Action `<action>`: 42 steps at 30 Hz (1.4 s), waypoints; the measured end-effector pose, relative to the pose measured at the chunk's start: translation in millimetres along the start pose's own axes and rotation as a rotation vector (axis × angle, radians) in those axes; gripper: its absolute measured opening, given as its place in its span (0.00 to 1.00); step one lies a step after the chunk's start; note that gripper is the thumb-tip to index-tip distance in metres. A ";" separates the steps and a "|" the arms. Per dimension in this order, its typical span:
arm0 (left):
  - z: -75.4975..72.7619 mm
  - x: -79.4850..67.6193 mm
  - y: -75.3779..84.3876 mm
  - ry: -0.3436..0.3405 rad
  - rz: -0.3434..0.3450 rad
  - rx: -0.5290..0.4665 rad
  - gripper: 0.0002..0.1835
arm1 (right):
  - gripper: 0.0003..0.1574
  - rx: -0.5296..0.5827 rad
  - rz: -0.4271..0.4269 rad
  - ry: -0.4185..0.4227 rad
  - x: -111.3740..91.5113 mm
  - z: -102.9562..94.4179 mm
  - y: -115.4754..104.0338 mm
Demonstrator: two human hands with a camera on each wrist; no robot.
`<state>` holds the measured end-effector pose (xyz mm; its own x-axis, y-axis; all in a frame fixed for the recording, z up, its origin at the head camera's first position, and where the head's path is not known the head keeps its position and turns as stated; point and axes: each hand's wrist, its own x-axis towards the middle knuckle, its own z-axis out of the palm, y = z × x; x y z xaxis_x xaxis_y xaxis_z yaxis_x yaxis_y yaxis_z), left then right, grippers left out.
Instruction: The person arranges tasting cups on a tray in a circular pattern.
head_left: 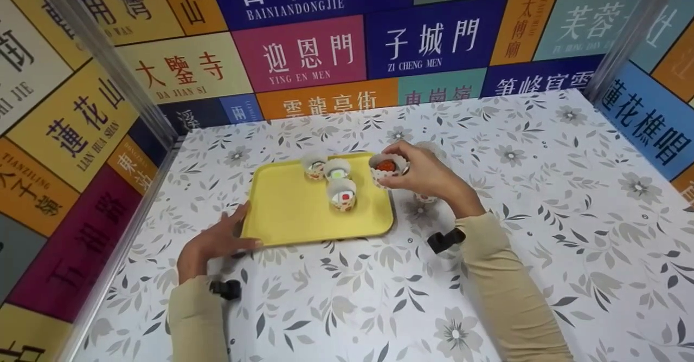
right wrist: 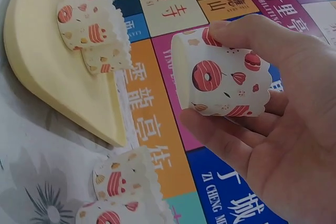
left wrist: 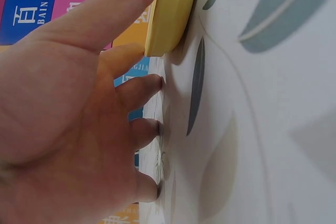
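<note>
My right hand (head_left: 428, 173) pinches a paper baking cup (right wrist: 223, 80), printed with donuts and cakes, between thumb and fingers. Something red shows inside it, and in the head view it overlaps the right rim of a yellow tray (head_left: 287, 210). Three similar cups stand on the tray: a rear one (head_left: 314, 168), a middle one (head_left: 338, 173) and a front one (head_left: 342, 201) with a red piece on white. At the tray's left end, my left hand (head_left: 219, 237) touches the near corner with thumb and index finger; its other fingertips (left wrist: 152, 129) rest on the table.
To the right of the tray stand more paper cups (right wrist: 126, 177), partly hidden by my right hand in the head view. A white floral cloth (head_left: 347, 308) covers the table. Behind it rises a wall of coloured signs (head_left: 303, 53), with clear panels (head_left: 114, 64) at the sides.
</note>
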<state>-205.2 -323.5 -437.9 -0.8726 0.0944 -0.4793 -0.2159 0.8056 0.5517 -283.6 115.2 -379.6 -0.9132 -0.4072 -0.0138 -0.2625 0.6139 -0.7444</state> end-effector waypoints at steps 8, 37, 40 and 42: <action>0.2 0.1 1.3 -0.007 -0.022 -0.025 0.62 | 0.40 -0.016 0.023 -0.044 -0.2 11.1 -9.7; -1.3 -1.3 1.2 -0.003 0.002 -0.028 0.63 | 0.32 -0.035 -0.201 -0.181 2.0 68.0 -36.6; -2.1 -1.5 0.7 -0.002 0.011 -0.026 0.63 | 0.31 -0.002 -0.230 -0.175 3.5 73.7 -39.4; -3.4 -1.8 0.2 -0.003 0.014 -0.015 0.63 | 0.31 0.007 -0.242 -0.169 4.4 78.3 -42.3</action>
<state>-205.2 -325.5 -434.7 -0.8744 0.1074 -0.4731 -0.2099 0.7955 0.5685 -252.1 34.5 -400.4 -0.7590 -0.6489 0.0543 -0.4640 0.4806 -0.7441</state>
